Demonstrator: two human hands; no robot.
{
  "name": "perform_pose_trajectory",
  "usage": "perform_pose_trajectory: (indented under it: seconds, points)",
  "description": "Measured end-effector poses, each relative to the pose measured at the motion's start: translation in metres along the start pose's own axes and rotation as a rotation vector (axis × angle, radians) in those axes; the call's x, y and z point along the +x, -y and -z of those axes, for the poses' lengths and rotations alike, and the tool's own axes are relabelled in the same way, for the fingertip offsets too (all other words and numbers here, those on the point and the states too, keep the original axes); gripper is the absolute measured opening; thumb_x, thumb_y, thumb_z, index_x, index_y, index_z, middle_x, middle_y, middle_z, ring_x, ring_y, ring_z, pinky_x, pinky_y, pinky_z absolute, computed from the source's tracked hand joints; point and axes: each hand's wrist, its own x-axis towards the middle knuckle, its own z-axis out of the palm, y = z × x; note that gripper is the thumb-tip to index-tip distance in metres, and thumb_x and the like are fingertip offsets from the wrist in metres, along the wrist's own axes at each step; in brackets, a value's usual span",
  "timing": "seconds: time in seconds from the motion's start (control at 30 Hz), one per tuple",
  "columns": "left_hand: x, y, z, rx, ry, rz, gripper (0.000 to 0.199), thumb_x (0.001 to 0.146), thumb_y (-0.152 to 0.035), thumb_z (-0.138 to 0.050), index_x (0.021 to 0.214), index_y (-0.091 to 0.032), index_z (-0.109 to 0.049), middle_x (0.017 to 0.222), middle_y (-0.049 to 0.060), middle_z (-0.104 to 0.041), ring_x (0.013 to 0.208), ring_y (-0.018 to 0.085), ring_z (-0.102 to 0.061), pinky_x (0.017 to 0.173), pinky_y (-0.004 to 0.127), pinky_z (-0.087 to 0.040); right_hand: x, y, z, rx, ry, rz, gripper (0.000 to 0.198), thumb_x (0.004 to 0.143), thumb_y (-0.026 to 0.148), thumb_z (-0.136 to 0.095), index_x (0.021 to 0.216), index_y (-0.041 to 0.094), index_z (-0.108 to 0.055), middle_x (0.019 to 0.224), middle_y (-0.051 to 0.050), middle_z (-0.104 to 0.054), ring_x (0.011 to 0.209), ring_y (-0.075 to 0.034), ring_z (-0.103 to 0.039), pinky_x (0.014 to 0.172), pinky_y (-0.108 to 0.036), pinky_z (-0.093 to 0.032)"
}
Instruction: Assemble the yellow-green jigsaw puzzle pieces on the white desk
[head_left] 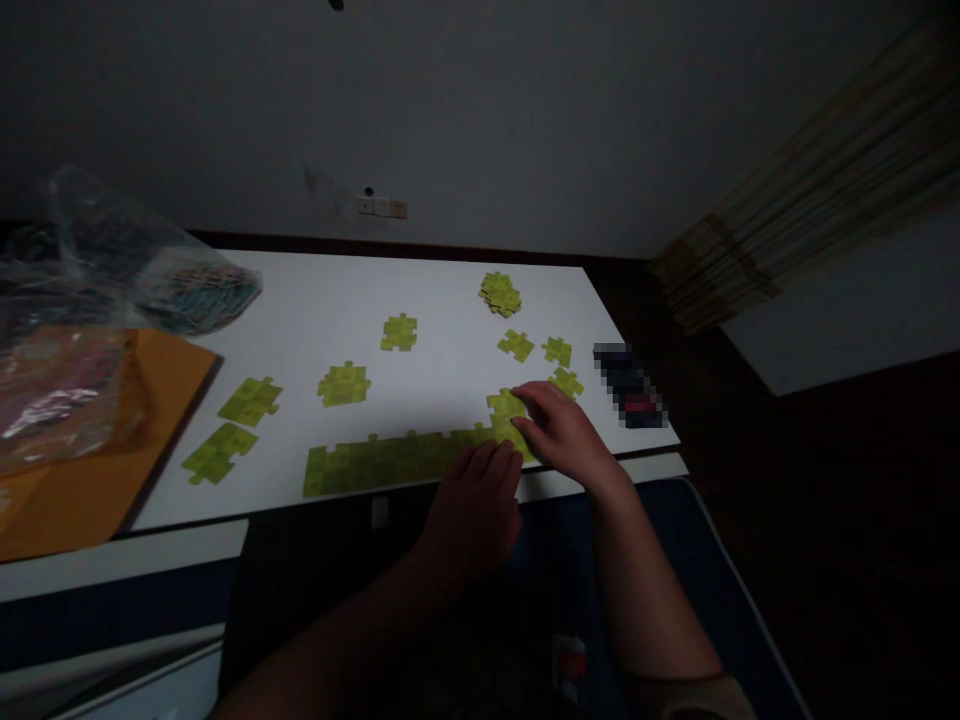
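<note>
A strip of joined yellow-green puzzle pieces [390, 458] lies along the near edge of the white table. My left hand [480, 495] rests over the strip's right part, its fingers lying side by side on the pieces. At the right end, one puzzle piece [504, 403] stands up from the row. My right hand [559, 428] has thumb and index finger at that piece's right edge, in a pinch. My fingers partly cover the lower right corner, so I cannot tell whether the piece is fully locked in.
Loose puzzle pieces [516, 345] lie right of centre, with a small pile [500, 293] behind. Other pieces [251, 400] are spread on the left. A plastic bag of pieces [199, 295] and an orange-brown envelope [169, 385] occupy the left end. A pixelated dark object [630, 388] lies at right.
</note>
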Motion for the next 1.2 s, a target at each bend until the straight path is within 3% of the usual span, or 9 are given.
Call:
perform_pose_trajectory:
  seconds: [0.1, 0.27, 0.43, 0.6, 0.73, 0.83, 0.93, 1.07, 1.2]
  points:
    - [0.000, 0.000, -0.001, 0.014, -0.001, 0.001, 0.056, 0.107, -0.031, -0.063, 0.160, -0.013, -0.061, 0.165, 0.016, -0.066, 0.152, 0.034, -0.058, 0.130, 0.051, -0.044, 0.005, -0.001, -0.004, 0.020, -0.048, 0.001, 0.038, 0.096, 0.021, -0.074, 0.134, 0.027, -0.074, 0.130, -0.013, -0.072, 0.116, -0.032, -0.071, 0.103, -0.055, -0.062]
    - [0.000, 0.000, 0.000, 0.025, 0.012, 0.005, 0.059, 0.106, -0.030, -0.063, 0.163, -0.013, -0.058, 0.166, 0.015, -0.065, 0.154, 0.033, -0.057, 0.130, 0.051, -0.044, 0.015, -0.007, -0.013, 0.120, -0.104, -0.058, 0.033, 0.093, 0.020, -0.074, 0.125, 0.026, -0.077, 0.120, -0.010, -0.073, 0.091, -0.024, -0.069, 0.087, -0.045, -0.064]
    - [0.000, 0.000, 0.002, 0.034, 0.021, 0.004, 0.058, 0.106, -0.029, -0.063, 0.163, -0.016, -0.059, 0.167, 0.014, -0.065, 0.154, 0.032, -0.057, 0.131, 0.049, -0.043, 0.015, -0.016, -0.023, 0.242, -0.191, -0.136, 0.033, 0.090, 0.025, -0.080, 0.122, 0.026, -0.081, 0.123, -0.010, -0.077, 0.088, -0.022, -0.072, 0.083, -0.042, -0.066]
    - [0.000, -0.001, 0.003, 0.051, 0.028, 0.006, 0.059, 0.106, -0.030, -0.064, 0.162, -0.015, -0.058, 0.167, 0.013, -0.065, 0.154, 0.032, -0.058, 0.131, 0.048, -0.043, 0.005, -0.011, -0.022, 0.326, -0.234, -0.150, 0.038, 0.091, 0.035, -0.085, 0.129, 0.028, -0.084, 0.118, -0.009, -0.086, 0.093, -0.025, -0.080, 0.093, -0.049, -0.069]
    - [0.000, -0.001, 0.001, 0.055, 0.036, 0.013, 0.059, 0.106, -0.031, -0.064, 0.163, -0.016, -0.058, 0.167, 0.014, -0.066, 0.155, 0.032, -0.058, 0.131, 0.049, -0.044, -0.003, -0.003, -0.020, 0.262, -0.255, -0.092, 0.019, 0.095, 0.039, -0.083, 0.110, 0.029, -0.087, 0.107, -0.007, -0.087, 0.097, -0.028, -0.082, 0.094, -0.049, -0.068]
    - [-0.001, -0.001, -0.001, 0.056, 0.032, 0.013, 0.060, 0.106, -0.031, -0.063, 0.164, -0.016, -0.058, 0.168, 0.013, -0.065, 0.155, 0.032, -0.058, 0.131, 0.050, -0.044, 0.002, 0.002, -0.024, 0.240, -0.325, -0.159, 0.026, 0.096, 0.040, -0.080, 0.117, 0.027, -0.086, 0.111, -0.008, -0.087, 0.091, -0.026, -0.080, 0.089, -0.047, -0.068]
    - [-0.002, -0.001, -0.002, 0.068, 0.011, 0.008, 0.060, 0.105, -0.030, -0.065, 0.163, -0.015, -0.060, 0.167, 0.013, -0.066, 0.154, 0.032, -0.059, 0.131, 0.050, -0.045, 0.017, 0.008, -0.035, 0.171, -0.308, -0.231, 0.032, 0.097, 0.038, -0.074, 0.124, 0.023, -0.084, 0.105, -0.008, -0.086, 0.084, -0.026, -0.078, 0.085, -0.045, -0.067]
    - [-0.003, 0.000, -0.004, 0.078, -0.001, 0.010, 0.063, 0.105, -0.030, -0.066, 0.165, -0.016, -0.059, 0.167, 0.012, -0.066, 0.154, 0.033, -0.060, 0.131, 0.049, -0.046, 0.038, 0.017, -0.045, -0.061, -0.304, -0.158, 0.028, 0.098, 0.029, -0.069, 0.120, 0.020, -0.083, 0.118, -0.014, -0.084, 0.109, -0.032, -0.076, 0.105, -0.052, -0.061]
    - [-0.007, 0.003, -0.007, 0.079, 0.015, 0.000, 0.066, 0.104, -0.028, -0.065, 0.168, -0.017, -0.055, 0.170, 0.013, -0.063, 0.157, 0.033, -0.057, 0.132, 0.051, -0.044, 0.032, 0.006, -0.034, -0.220, -0.351, -0.143, 0.029, 0.103, 0.027, -0.062, 0.123, 0.019, -0.081, 0.124, -0.018, -0.081, 0.119, -0.038, -0.070, 0.113, -0.060, -0.055]
